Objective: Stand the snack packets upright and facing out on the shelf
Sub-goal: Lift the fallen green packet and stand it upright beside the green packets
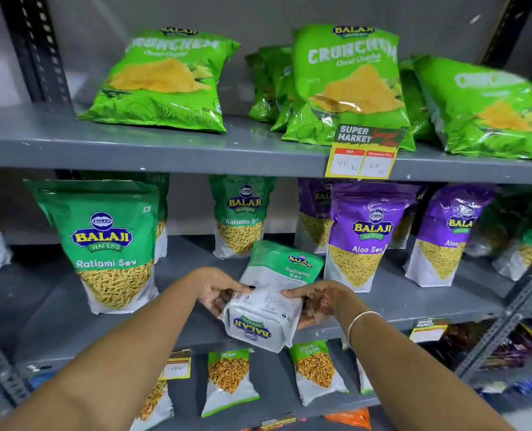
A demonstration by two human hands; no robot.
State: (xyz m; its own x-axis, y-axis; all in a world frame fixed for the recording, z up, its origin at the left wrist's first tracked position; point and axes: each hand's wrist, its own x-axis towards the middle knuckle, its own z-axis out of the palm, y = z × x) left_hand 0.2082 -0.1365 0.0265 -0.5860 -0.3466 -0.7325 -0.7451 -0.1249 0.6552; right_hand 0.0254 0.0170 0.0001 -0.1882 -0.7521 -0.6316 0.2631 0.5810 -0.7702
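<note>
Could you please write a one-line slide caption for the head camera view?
Both hands, left and right, hold a green packet back-side out at the middle shelf.

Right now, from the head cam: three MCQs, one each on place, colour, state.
1. Where is the held packet?
A. top shelf
B. front of the middle shelf
C. floor

2. What colour are the Aloo Sev packets?
A. purple
B. red
C. blue

3. How is the held packet held?
A. upright, front out
B. flat on the shelf
C. tilted, back panel up, in both hands

B: it hangs over the middle shelf's front edge.
A: purple tops beside the green Ratlami Sev packets.
C: the left hand and right hand grip its sides, with the barcode showing.
</note>
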